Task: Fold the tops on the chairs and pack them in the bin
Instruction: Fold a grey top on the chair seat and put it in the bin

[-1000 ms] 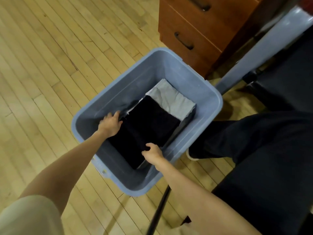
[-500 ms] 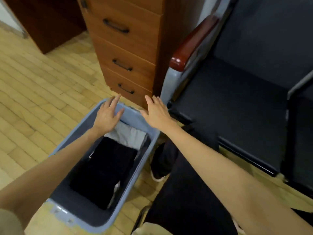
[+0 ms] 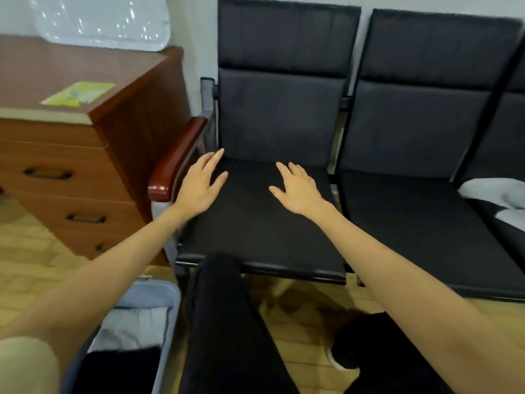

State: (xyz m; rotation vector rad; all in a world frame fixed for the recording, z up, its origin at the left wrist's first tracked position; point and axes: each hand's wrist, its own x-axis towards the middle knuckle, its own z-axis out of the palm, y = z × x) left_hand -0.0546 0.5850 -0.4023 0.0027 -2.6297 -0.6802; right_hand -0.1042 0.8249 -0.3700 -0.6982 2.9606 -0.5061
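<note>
Both hands are spread flat with straight fingers and hold nothing: the left hand (image 3: 199, 186) is over the near-left part of the black padded chair seat (image 3: 255, 228), beside the glossy reddish wooden armrest (image 3: 176, 157); the right hand (image 3: 297, 189) is over the seat's middle. A crumpled pale grey top (image 3: 494, 191) lies on a chair at far right. The blue-grey plastic bin (image 3: 159, 291) on the wood floor holds a folded black top (image 3: 119, 365) over a grey one (image 3: 136, 325). A brown drawer cabinet (image 3: 85, 172) stands left.
</note>
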